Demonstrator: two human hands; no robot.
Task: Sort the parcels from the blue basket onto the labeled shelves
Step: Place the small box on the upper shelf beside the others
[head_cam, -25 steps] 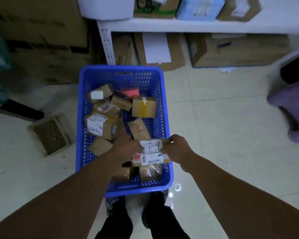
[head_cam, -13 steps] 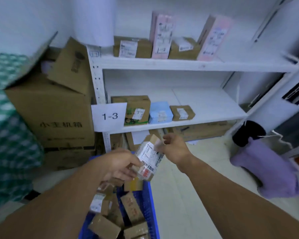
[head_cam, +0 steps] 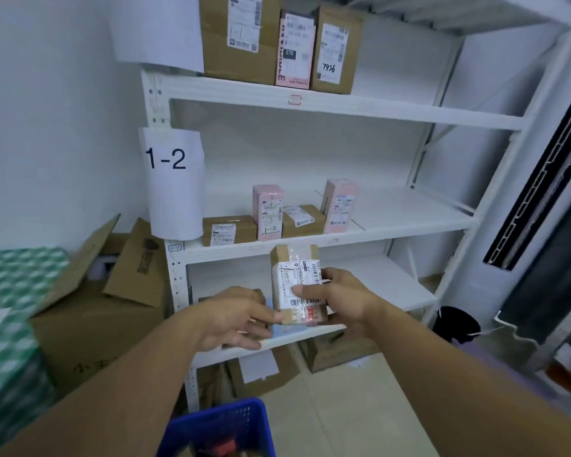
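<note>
well, the small brown cardboard parcel (head_cam: 295, 285) is held at twelve o'clock of the blue plastic basket (head_cam: 225, 430) — right hand (head_cam: 340, 300) curls round its three o'clock edge, left hand (head_cam: 234, 319) touches its seven o'clock corner with near-straight fingers. likely light, stiff — grip opposite sides.

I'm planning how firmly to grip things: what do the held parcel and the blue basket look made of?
Held parcel: likely cardboard, matte brown, taped, with a white paper label. Blue basket: probably moulded plastic, given its uniform colour and perforated wall.
</note>
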